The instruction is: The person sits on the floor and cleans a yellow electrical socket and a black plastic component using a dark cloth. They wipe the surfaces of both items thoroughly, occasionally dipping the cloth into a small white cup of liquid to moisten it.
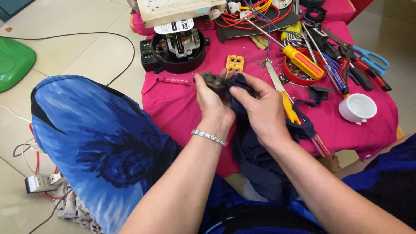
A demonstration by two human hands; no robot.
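Observation:
My left hand (211, 104) grips a small dark, grimy metal part (213, 80) at its top end. My right hand (259, 109) presses a dark navy cloth (255, 156) against that part, thumb on top. The cloth hangs down from both hands toward my lap. A silver bracelet (209, 137) sits on my left wrist. Both hands are held above a magenta cloth (173, 108) spread over the floor.
A black round housing with a metal mechanism (175, 50) lies behind the hands, a small yellow block (234, 63) beside it. Screwdrivers (303, 61), pliers, blue scissors (370, 58), a red ring and a white cup (358, 108) lie at the right. Wires cross the tiled floor at left.

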